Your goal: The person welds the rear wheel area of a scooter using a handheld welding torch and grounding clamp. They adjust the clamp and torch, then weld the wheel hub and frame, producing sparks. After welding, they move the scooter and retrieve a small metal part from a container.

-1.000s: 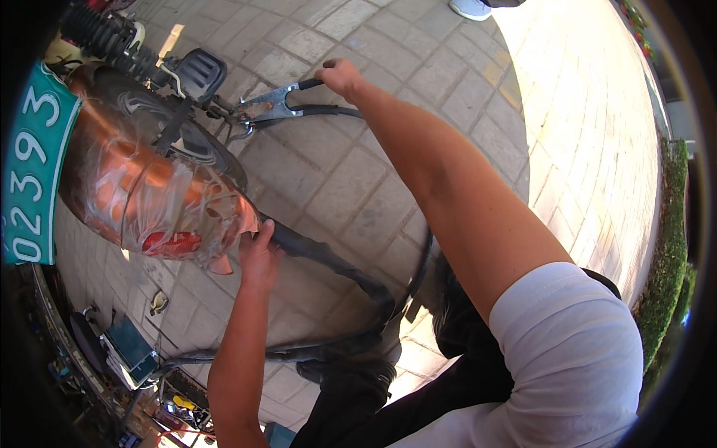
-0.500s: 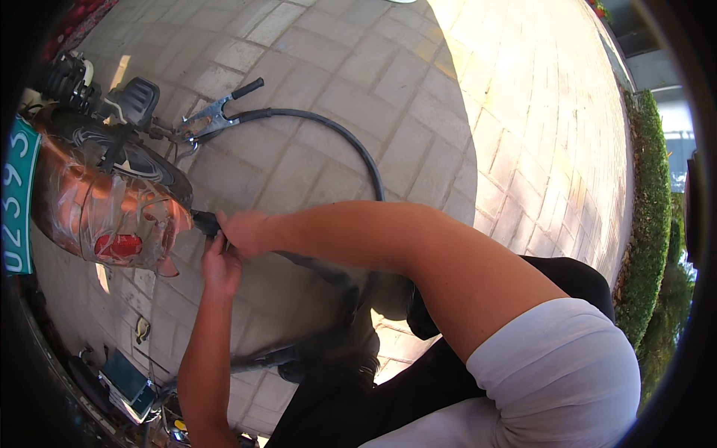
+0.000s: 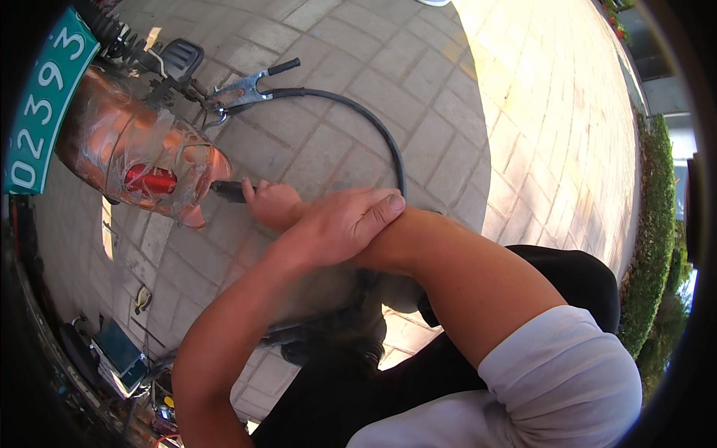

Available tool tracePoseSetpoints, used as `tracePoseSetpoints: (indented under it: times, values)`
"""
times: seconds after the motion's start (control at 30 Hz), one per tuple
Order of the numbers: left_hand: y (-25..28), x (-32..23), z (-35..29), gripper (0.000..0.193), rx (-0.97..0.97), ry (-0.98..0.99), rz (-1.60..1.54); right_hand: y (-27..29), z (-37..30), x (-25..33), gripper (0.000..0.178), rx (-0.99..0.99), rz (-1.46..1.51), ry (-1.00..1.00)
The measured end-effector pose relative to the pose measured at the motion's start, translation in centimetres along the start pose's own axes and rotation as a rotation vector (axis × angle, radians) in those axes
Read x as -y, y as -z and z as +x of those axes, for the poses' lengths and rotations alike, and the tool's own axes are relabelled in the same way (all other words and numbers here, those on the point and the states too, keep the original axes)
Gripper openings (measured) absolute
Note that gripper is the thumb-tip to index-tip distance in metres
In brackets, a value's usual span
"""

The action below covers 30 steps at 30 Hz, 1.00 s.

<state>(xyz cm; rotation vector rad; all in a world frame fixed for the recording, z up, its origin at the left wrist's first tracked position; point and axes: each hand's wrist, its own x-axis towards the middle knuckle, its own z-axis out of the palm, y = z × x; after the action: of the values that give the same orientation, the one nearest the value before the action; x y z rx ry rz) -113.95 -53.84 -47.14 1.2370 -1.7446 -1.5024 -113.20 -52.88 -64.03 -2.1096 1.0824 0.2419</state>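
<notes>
The right hand [image 3: 272, 203] has its fingers clamped on a black handle [image 3: 233, 191], its rear end concealed by the grip and its tip just beside the film-wrapped orange housing [image 3: 142, 149]. The left hand [image 3: 328, 224] lies across the right forearm [image 3: 399, 246], thumb visible, other fingers indistinct; whether they grip cannot be told. Beyond, a metal clamp [image 3: 240, 91] trails a black cable [image 3: 373, 127] that disappears behind the right forearm; the green plate [image 3: 46, 119] is partly cut off.
</notes>
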Motion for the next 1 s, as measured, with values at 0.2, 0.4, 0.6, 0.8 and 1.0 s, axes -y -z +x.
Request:
tracePoseSetpoints:
  times: [0.2, 0.4, 0.6, 0.8, 1.0]
  values:
    - [1.3, 4.0, -0.3, 0.057, -0.377, -0.008, -0.417, -1.3, 2.7, -5.1, 0.036, -0.146, -0.002, 0.316]
    - [-3.8, 2.2, -2.4, 0.061, -0.074, -0.19, -0.073, -0.2, 2.3, -2.1, 0.04, -0.06, 0.035, 0.202]
    - [-3.4, 5.1, -1.0, 0.037, -0.116, -0.094, 0.136, 2.2, 3.7, -3.1, 0.05, 0.025, 0.233, 0.004]
    - [-0.9, 18.7, -12.8, 0.039, -0.994, 0.424, 0.26, 0.6, 6.8, -4.2, 0.045, 0.377, 0.943, -0.045]
    - [0.1, 20.9, -13.1, 0.048, -0.936, 0.629, -0.735, 3.9, 8.9, -3.3, 0.037, 0.629, 1.08, -0.045]
